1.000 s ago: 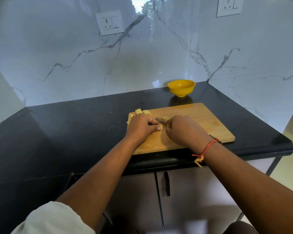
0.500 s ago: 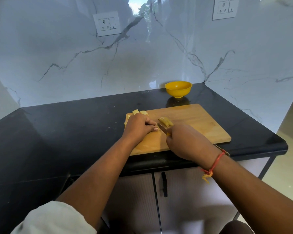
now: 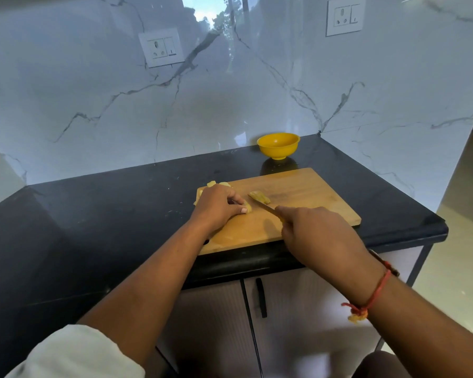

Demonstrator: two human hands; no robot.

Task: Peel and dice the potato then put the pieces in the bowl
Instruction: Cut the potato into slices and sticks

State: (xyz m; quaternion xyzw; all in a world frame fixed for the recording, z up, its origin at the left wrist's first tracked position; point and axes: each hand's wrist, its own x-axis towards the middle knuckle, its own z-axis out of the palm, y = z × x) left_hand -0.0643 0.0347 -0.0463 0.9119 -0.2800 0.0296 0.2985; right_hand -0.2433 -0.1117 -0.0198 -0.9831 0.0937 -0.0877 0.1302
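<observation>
The cutting board [image 3: 298, 192] is matt pale wood, the counter [image 3: 107, 214] glossy black stone, the wall [image 3: 93, 105] polished veined white marble, the bowl [image 3: 278, 145] smooth yellow plastic.

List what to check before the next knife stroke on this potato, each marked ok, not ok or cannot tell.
1. Left hand pins the potato piece to the cutting board: ok.
2. Right hand grips the knife: ok.
3. Left fingertip tucked away from the blade: not ok, it points toward it.
4. Cut slice clear of the blade: cannot tell.
5. Bowl upright and empty behind the board: ok.
</observation>
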